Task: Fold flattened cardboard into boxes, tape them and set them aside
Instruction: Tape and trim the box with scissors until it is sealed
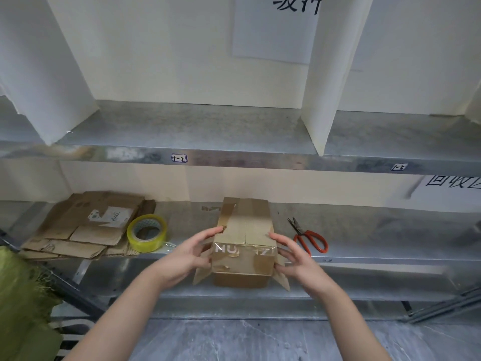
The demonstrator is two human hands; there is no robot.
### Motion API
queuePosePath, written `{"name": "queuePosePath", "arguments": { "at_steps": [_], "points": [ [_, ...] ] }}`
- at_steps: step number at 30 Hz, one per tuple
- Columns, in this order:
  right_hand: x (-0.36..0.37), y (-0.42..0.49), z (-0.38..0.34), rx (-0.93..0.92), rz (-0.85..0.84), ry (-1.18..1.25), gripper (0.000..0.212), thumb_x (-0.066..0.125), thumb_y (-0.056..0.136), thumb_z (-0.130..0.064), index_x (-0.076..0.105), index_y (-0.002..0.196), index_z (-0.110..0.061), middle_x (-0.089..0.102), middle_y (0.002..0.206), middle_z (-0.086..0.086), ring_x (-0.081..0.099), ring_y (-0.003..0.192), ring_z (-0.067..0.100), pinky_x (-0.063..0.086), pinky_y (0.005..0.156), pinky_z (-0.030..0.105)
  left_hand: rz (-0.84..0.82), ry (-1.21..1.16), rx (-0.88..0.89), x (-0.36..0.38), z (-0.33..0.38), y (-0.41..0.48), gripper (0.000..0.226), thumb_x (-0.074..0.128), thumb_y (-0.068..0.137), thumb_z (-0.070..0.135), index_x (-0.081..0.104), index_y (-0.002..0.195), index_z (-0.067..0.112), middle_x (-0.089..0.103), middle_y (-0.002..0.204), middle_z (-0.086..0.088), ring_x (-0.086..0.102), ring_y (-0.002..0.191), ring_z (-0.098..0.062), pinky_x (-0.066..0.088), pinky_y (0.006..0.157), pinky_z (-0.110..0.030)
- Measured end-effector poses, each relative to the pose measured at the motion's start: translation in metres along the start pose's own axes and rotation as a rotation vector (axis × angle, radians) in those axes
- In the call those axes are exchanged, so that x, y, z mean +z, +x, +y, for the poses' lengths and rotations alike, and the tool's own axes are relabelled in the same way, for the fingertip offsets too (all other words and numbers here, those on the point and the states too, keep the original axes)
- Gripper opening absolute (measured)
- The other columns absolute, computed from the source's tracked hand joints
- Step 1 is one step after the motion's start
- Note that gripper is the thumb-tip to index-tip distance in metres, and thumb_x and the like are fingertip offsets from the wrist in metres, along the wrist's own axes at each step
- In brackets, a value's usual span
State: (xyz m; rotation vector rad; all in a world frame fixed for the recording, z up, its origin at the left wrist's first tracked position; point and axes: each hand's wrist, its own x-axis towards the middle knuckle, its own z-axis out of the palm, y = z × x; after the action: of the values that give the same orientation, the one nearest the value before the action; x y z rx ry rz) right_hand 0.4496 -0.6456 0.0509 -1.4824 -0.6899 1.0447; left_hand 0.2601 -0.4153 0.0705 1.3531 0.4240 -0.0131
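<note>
A folded brown cardboard box (pixel 244 243) lies on its side at the front edge of the lower metal shelf (pixel 364 230), with clear tape across its near face and two flaps sticking out at the bottom. My left hand (pixel 192 254) holds its left side, fingers curled around the edge. On the opposite side, my right hand (pixel 291 254) grips the box with thumb on the top corner. A stack of flattened cardboard (pixel 83 225) lies at the shelf's left. A roll of yellowish clear tape (pixel 147 233) stands beside that stack.
Red-handled scissors (pixel 308 237) lie on the shelf right of the box. The upper metal shelf (pixel 234 142) carries white paper dividers. A green cloth (pixel 23 303) bulges at the lower left. Grey floor lies below.
</note>
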Motion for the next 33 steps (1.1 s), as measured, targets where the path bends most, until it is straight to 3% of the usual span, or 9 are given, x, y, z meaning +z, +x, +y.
{"name": "queuePosePath", "arguments": {
  "at_steps": [3, 6, 10, 13, 16, 20, 25, 29, 33],
  "points": [
    [-0.007, 0.002, -0.009, 0.042, 0.008, 0.181, 0.048, 0.050, 0.094, 0.002, 0.061, 0.128, -0.030, 0.058, 0.136, -0.009, 0.052, 0.127, 0.010, 0.045, 0.105, 0.038, -0.003, -0.148, 0.024, 0.000, 0.001, 0.005, 0.044, 0.055, 0.091, 0.018, 0.055, 0.134, 0.030, 0.050, 0.141, 0.007, 0.048, 0.129, -0.014, 0.036, 0.110, -0.046],
    [0.001, 0.008, -0.008, 0.020, 0.122, -0.003, 0.030, 0.063, 0.090, -0.033, 0.064, 0.119, -0.039, 0.062, 0.124, -0.021, 0.059, 0.115, 0.002, 0.051, 0.099, 0.037, 0.056, 0.119, 0.017, 0.007, -0.003, 0.012, 0.052, 0.063, 0.079, 0.058, 0.054, 0.128, 0.044, 0.049, 0.138, 0.018, 0.044, 0.129, -0.004, 0.038, 0.109, -0.037],
    [0.020, 0.025, 0.007, -0.151, 0.366, -0.241, 0.025, 0.073, 0.084, -0.031, 0.067, 0.106, -0.043, 0.066, 0.116, -0.018, 0.064, 0.108, 0.008, 0.053, 0.095, 0.039, 0.350, 0.523, 0.174, 0.015, -0.019, 0.029, 0.033, 0.065, 0.089, 0.035, 0.056, 0.118, 0.049, 0.052, 0.133, 0.020, 0.045, 0.127, -0.004, 0.036, 0.106, -0.027],
    [0.028, 0.026, 0.011, -0.236, 0.424, -0.387, 0.027, 0.070, 0.087, -0.031, 0.062, 0.109, -0.046, 0.062, 0.116, -0.026, 0.058, 0.112, -0.002, 0.049, 0.098, 0.025, 0.413, 0.655, 0.246, 0.020, -0.019, 0.027, 0.035, 0.060, 0.093, 0.029, 0.054, 0.125, 0.042, 0.052, 0.131, 0.021, 0.043, 0.122, 0.006, 0.035, 0.105, -0.022],
    [0.025, 0.020, 0.010, -0.186, 0.319, -0.402, 0.039, 0.071, 0.087, -0.030, 0.057, 0.120, -0.046, 0.055, 0.128, -0.026, 0.049, 0.122, -0.007, 0.040, 0.101, 0.014, 0.308, 0.533, 0.179, 0.018, -0.016, 0.021, 0.038, 0.060, 0.092, 0.028, 0.054, 0.127, 0.043, 0.048, 0.137, 0.020, 0.040, 0.126, 0.006, 0.032, 0.110, -0.026],
    [0.001, 0.013, 0.001, 0.054, 0.075, 0.057, 0.061, 0.045, 0.082, 0.004, 0.063, 0.126, -0.034, 0.060, 0.133, -0.011, 0.053, 0.125, 0.011, 0.045, 0.105, 0.036, 0.118, 0.113, 0.025, 0.005, -0.004, 0.014, 0.049, 0.043, 0.086, 0.011, 0.061, 0.124, 0.037, 0.051, 0.138, 0.007, 0.050, 0.125, -0.008, 0.040, 0.108, -0.039],
    [-0.019, 0.014, -0.007, 0.010, 0.041, -0.017, 0.041, 0.062, 0.092, -0.004, 0.067, 0.120, -0.033, 0.056, 0.136, -0.012, 0.057, 0.121, 0.008, 0.053, 0.093, 0.033, 0.015, 0.281, 0.077, -0.003, 0.002, 0.013, 0.043, 0.061, 0.093, 0.015, 0.059, 0.126, 0.042, 0.039, 0.143, 0.019, 0.045, 0.128, -0.001, 0.045, 0.098, -0.019],
    [-0.018, 0.018, 0.001, -0.081, 0.099, -0.113, 0.037, 0.067, 0.089, -0.008, 0.070, 0.115, -0.036, 0.051, 0.137, -0.008, 0.059, 0.118, 0.010, 0.056, 0.088, 0.036, 0.152, 0.451, 0.149, 0.001, -0.001, 0.019, 0.046, 0.072, 0.083, 0.015, 0.063, 0.113, 0.049, 0.043, 0.133, 0.027, 0.047, 0.119, 0.008, 0.041, 0.091, -0.006],
    [-0.005, 0.023, 0.011, -0.184, 0.233, -0.292, 0.041, 0.066, 0.090, -0.011, 0.066, 0.120, -0.038, 0.057, 0.125, -0.026, 0.056, 0.118, 0.002, 0.052, 0.098, 0.038, 0.384, 0.564, 0.261, 0.013, -0.010, 0.030, 0.039, 0.076, 0.080, 0.019, 0.065, 0.106, 0.046, 0.053, 0.122, 0.025, 0.051, 0.109, 0.011, 0.042, 0.100, -0.015]
  ]
}}
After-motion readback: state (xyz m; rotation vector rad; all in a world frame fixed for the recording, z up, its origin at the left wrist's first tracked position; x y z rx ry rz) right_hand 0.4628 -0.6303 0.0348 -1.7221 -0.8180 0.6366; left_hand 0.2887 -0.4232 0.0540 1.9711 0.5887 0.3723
